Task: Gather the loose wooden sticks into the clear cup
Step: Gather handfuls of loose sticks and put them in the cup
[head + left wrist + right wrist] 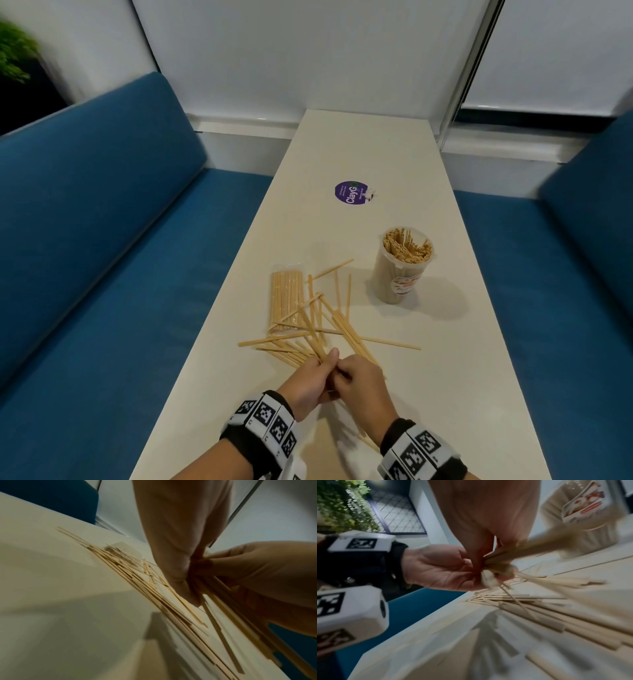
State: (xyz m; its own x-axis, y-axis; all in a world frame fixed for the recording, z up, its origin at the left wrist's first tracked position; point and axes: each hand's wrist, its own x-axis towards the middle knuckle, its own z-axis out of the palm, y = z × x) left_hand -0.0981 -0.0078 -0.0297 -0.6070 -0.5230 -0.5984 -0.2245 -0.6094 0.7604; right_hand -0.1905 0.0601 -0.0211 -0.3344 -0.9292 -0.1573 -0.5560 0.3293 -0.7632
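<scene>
Loose wooden sticks [329,325] lie fanned and crossed on the cream table [445,377], in front of my hands. Both hands meet at the near end of the pile. My left hand [325,368] pinches a bunch of sticks [211,588] between thumb and curled fingers. My right hand [351,375] grips the same bunch [530,547] from the right, touching the left hand. The clear cup [404,270] stands upright farther off to the right, packed with sticks, and shows in the right wrist view as the cup [583,507] with a printed label.
A clear packet of sticks [287,298] lies left of the pile. A purple round sticker [351,193] is farther up the narrow table. Blue benches [120,274] run along both long sides. More sticks [368,440] lie under my right wrist.
</scene>
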